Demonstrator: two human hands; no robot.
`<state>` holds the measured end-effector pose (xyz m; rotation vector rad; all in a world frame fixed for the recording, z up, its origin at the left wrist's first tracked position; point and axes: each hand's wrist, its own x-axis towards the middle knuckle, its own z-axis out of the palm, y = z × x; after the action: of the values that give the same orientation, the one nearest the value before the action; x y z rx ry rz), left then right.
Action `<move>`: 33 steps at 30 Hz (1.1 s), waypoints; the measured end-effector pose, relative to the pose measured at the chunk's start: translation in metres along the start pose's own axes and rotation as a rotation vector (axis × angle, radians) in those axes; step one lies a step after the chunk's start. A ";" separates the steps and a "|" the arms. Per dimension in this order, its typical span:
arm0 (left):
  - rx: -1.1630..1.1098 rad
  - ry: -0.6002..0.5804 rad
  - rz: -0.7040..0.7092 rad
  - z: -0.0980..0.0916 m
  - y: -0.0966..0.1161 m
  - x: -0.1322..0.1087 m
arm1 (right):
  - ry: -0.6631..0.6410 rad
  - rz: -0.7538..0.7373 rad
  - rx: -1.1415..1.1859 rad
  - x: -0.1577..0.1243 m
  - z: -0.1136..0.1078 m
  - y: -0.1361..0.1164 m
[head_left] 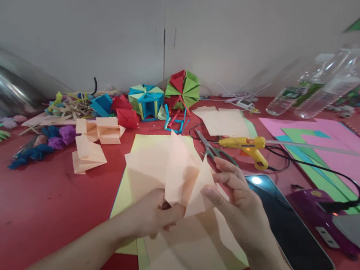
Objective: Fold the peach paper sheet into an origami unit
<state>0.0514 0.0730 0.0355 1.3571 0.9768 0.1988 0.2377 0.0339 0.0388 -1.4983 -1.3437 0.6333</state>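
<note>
– Two hands, you say; what are they doing?
– The left hand [157, 212] pinches the gathered base of a folded peach paper [173, 169], thumb and fingers pressed together on it. The right hand [236, 201] is spread, its fingertips just touching the piece's right flap and gripping nothing.
– Where is the paper?
– It is lifted in front of the person, above a peach sheet [190, 247] and a yellow-green sheet [122, 199] on the red table [47, 205]. Its flaps fan upward.
– What lies nearby?
– Scissors [213, 151] and a yellow glue gun [247, 145] lie just beyond the right hand, and a phone [285, 222] lies beside that wrist. Folded peach units [104, 131] and paper models [146, 100] sit farther back.
– What could go wrong?
– As I judge it, everything hangs on that single pinch. If it loosens, the flaps may spring apart and the folds come undone. A hard push from the open fingers could crease or tear a flap. The glue gun sits close, so a careless sweep of the right hand could brush it or knock the scissors onto the phone
</note>
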 end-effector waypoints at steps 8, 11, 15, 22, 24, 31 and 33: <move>0.025 -0.012 -0.029 -0.001 0.000 -0.001 | 0.010 0.019 0.034 0.000 -0.006 0.000; 0.019 0.025 0.000 -0.002 0.009 -0.003 | 0.103 0.036 0.056 -0.002 -0.007 0.001; 0.002 0.039 0.088 -0.002 0.022 -0.006 | 0.094 0.098 0.278 -0.002 -0.005 0.002; 0.079 0.052 0.255 0.003 0.011 -0.001 | 0.000 0.190 0.512 0.004 -0.003 0.004; 0.082 0.068 0.225 0.003 0.005 0.002 | -0.019 0.190 0.484 0.004 -0.005 0.005; -0.136 0.102 0.206 -0.003 -0.004 0.009 | -0.138 0.212 0.444 0.001 -0.015 0.003; -0.174 0.073 0.236 -0.004 -0.002 0.008 | -0.229 0.244 0.433 0.001 -0.016 0.003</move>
<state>0.0530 0.0803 0.0301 1.3094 0.8376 0.5035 0.2533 0.0298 0.0420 -1.2665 -1.1038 1.1998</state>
